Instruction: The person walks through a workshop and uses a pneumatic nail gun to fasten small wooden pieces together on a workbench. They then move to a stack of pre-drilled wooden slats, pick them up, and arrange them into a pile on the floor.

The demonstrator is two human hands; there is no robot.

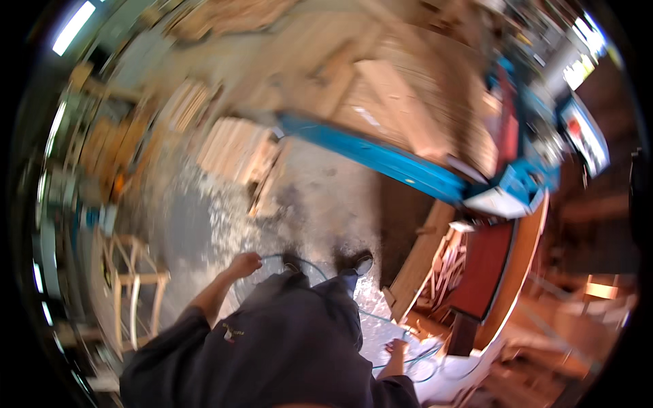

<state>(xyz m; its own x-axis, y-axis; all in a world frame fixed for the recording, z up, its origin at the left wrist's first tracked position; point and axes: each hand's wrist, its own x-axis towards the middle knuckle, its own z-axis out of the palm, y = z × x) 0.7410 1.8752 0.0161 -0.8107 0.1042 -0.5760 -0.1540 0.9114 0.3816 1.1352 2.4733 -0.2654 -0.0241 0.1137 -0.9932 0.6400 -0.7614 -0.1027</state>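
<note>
My left hand point(246, 264) is out in front of my left hip, its fingers curled closed. A thin blue-green hose point(314, 266) curves along the floor right beside that hand. Whether the fingers hold the hose or anything else is hidden. Low at my right side hangs my right hand point(396, 346), small and smeared by motion, close to loose coils of hose point(427, 355) on the floor. What its fingers do does not show clearly.
A blue metal beam point(381, 158) edges a wooden work surface bearing a plank point(401, 102). Stacked boards point(235, 146) stand ahead left, a slatted wooden frame point(136, 289) at left. Wood offcuts point(449, 265) fill a bin at right, beside a dark red panel point(484, 268).
</note>
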